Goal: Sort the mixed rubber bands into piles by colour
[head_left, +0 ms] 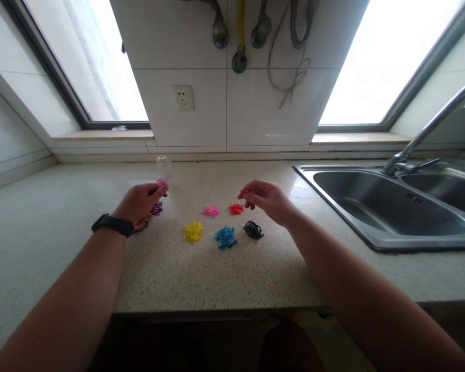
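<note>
My left hand [141,200], with a black band on its wrist, is pinched closed over a pile of mixed-colour small elastic bands [155,208]. Whatever its fingertips hold is hidden. Just behind them stands a clear plastic container [163,166], and a pink thing [161,182] shows at its near end. My right hand [266,199] has thumb and finger pressed together at the edge of a red pile of bands [236,208]; anything in the pinch is too small to make out. Between the hands lie pink [211,211], yellow [193,232], blue [226,237] and black [253,230] piles.
A steel double sink [372,237] with a tap [430,129] is set into the speckled counter [217,284] on the right. The tiled wall behind carries a socket [183,98], pipe valves [239,61] and a hanging cord [294,82]. Windows flank it.
</note>
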Demonstrator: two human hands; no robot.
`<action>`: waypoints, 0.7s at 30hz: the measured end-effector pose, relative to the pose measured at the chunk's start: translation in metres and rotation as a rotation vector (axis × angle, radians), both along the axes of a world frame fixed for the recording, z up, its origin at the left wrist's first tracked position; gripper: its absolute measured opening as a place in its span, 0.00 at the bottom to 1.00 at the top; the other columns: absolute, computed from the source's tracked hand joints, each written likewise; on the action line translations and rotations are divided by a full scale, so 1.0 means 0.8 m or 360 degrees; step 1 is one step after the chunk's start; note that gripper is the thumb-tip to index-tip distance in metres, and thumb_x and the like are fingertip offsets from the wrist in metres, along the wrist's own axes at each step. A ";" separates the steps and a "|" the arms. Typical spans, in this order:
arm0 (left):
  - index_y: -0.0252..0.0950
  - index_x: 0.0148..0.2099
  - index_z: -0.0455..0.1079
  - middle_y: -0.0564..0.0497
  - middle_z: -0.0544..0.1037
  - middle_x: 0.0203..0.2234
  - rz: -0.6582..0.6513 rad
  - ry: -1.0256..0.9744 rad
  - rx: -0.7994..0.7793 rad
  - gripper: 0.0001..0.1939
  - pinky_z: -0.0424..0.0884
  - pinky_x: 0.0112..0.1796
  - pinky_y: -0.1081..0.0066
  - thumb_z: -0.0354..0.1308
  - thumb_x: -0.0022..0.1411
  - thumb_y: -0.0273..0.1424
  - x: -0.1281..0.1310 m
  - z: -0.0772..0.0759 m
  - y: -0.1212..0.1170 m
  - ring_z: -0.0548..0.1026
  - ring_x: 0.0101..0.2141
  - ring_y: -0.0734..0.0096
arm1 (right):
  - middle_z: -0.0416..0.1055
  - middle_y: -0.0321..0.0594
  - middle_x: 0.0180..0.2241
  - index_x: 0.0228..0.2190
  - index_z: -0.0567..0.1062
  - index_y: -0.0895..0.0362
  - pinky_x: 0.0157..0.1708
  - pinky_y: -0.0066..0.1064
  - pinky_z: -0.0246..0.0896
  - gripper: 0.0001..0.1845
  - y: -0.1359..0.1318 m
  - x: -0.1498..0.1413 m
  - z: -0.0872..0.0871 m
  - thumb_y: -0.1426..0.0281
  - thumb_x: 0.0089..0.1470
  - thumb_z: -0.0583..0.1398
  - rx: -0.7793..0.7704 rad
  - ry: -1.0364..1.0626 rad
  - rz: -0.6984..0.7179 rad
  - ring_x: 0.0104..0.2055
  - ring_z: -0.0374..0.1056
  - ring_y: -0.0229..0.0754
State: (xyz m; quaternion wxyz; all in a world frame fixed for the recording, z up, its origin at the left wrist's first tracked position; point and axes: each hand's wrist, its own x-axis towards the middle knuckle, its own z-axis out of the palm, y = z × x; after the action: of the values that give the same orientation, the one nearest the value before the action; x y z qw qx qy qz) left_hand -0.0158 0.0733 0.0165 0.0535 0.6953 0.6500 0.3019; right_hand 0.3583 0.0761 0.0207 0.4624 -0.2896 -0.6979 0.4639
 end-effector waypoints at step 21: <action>0.37 0.34 0.77 0.54 0.69 0.16 -0.0037 -0.0017 -0.0009 0.24 0.59 0.26 0.72 0.50 0.63 0.50 -0.004 -0.004 0.003 0.67 0.21 0.70 | 0.77 0.38 0.28 0.31 0.80 0.56 0.25 0.28 0.63 0.13 -0.001 0.002 0.002 0.59 0.50 0.69 0.0012 -0.0077 -0.0047 0.25 0.66 0.33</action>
State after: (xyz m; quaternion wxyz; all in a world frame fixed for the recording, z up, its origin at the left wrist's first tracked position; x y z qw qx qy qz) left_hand -0.0186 0.0753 0.0132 0.0626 0.7011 0.6424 0.3031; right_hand 0.3600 0.0755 0.0222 0.4534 -0.3094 -0.7064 0.4470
